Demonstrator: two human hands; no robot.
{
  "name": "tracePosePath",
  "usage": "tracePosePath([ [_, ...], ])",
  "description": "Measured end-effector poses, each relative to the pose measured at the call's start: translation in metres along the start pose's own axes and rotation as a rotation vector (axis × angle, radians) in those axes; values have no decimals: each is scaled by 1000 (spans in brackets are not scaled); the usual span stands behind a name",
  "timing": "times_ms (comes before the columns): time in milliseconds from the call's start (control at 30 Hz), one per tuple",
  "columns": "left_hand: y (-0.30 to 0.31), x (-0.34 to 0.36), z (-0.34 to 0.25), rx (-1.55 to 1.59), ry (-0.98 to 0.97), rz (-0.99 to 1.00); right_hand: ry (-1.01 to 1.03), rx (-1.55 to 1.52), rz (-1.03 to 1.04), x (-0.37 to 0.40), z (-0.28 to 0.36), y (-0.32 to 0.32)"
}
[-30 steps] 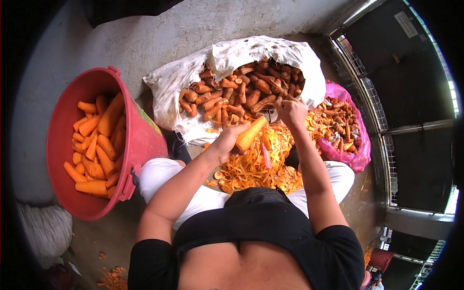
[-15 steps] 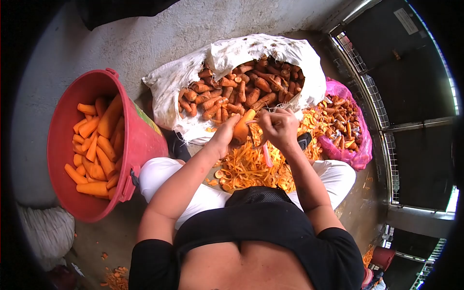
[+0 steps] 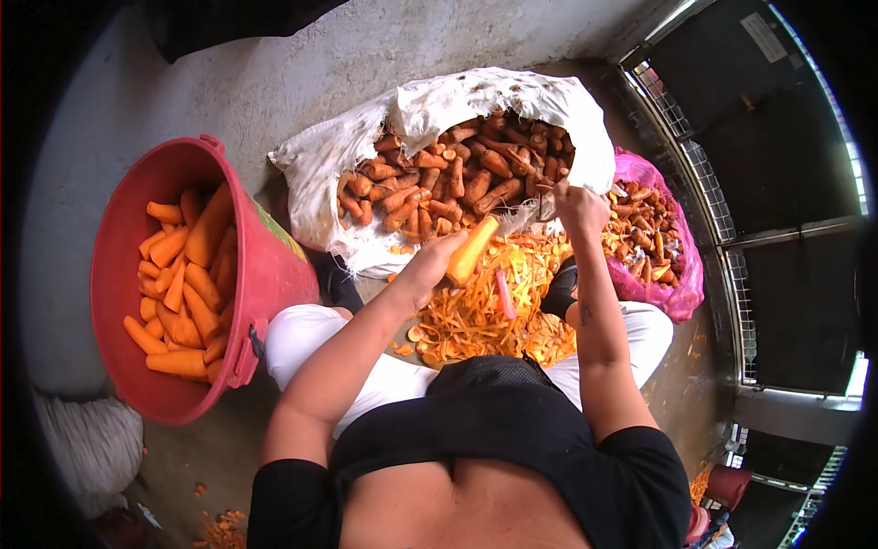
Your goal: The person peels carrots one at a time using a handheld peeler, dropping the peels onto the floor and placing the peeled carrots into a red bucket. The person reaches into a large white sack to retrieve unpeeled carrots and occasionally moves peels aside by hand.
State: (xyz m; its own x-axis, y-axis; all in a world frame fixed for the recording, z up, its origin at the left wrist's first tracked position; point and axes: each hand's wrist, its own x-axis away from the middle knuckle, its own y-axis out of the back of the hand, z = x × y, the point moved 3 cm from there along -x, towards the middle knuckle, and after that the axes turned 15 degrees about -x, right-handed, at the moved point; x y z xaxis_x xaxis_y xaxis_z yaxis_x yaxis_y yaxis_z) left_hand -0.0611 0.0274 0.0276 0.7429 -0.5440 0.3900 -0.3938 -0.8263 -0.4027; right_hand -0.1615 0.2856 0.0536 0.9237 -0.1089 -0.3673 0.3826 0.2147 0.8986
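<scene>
My left hand [image 3: 433, 268] is closed around the lower end of a peeled, bright orange carrot [image 3: 473, 252], whose tip points up and right. My right hand [image 3: 583, 212] is closed on a peeler [image 3: 547, 189], thin and partly lost against the carrots behind it, near the sack's right edge and apart from the carrot. Below both hands spreads a heap of orange peelings [image 3: 485, 316] between my legs, with a pink strip [image 3: 506, 294] lying on it. Beyond them, a torn white sack [image 3: 325, 156] lies open, full of unpeeled carrots [image 3: 476, 174].
On the left stands a red bucket [image 3: 119, 302] holding several peeled carrots [image 3: 187, 302]. To the right is a pink mesh bag [image 3: 690, 274] with carrot pieces. A wall rises behind the sack, and dark panels with metal grilles [image 3: 713, 183] line the right side.
My right hand has moved away from the carrot, up and to the right. The carrot in my left hand now shows more of its bright orange side.
</scene>
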Motion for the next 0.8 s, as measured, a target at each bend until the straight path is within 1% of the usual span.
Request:
tracePosePath([
  [33, 7, -5, 5, 20, 12, 23, 105, -19, -177, 4, -5, 5],
  [67, 10, -8, 10, 43, 27, 46, -2, -96, -85, 8, -15, -1],
  [100, 5, -6, 4, 42, 37, -20, -115, -173, 8, 15, -2, 8],
  [133, 4, -9, 6, 67, 48, -31, -229, -252, 97, 24, 8, 13],
  [167, 5, -12, 9, 90, 60, -41, -238, -373, 174, 33, 17, 13],
  [200, 5, -15, 12, 112, 73, -52, -261, -594, 161, 45, 28, 8],
  [233, 8, -18, 17, 115, 92, -73, -140, -683, 180, 53, 42, 9],
  [267, 11, -21, 21, 118, 110, -96, -54, -669, 211, 58, 68, 22],
  [300, 14, -22, 24, 121, 127, -119, 254, -599, 83, 66, 77, 19],
  [333, 15, -21, 24, 111, 138, -135, 317, -652, 58, 72, 93, 24],
  [400, 14, -17, 21, 90, 156, -166, 471, -648, 8, 78, 119, 38],
  [500, 8, -11, 14, 149, 163, -226, 575, -604, -1, 78, 127, 34],
  [633, 6, -10, 13, 173, 172, -226, 564, -645, 32, 75, 127, 34],
  [700, 4, -7, 9, 145, 126, -195, 576, -687, 36, 74, 126, 31],
  [800, 0, -3, 10, 121, 75, -101, 427, -480, 34, 57, 96, 9],
])
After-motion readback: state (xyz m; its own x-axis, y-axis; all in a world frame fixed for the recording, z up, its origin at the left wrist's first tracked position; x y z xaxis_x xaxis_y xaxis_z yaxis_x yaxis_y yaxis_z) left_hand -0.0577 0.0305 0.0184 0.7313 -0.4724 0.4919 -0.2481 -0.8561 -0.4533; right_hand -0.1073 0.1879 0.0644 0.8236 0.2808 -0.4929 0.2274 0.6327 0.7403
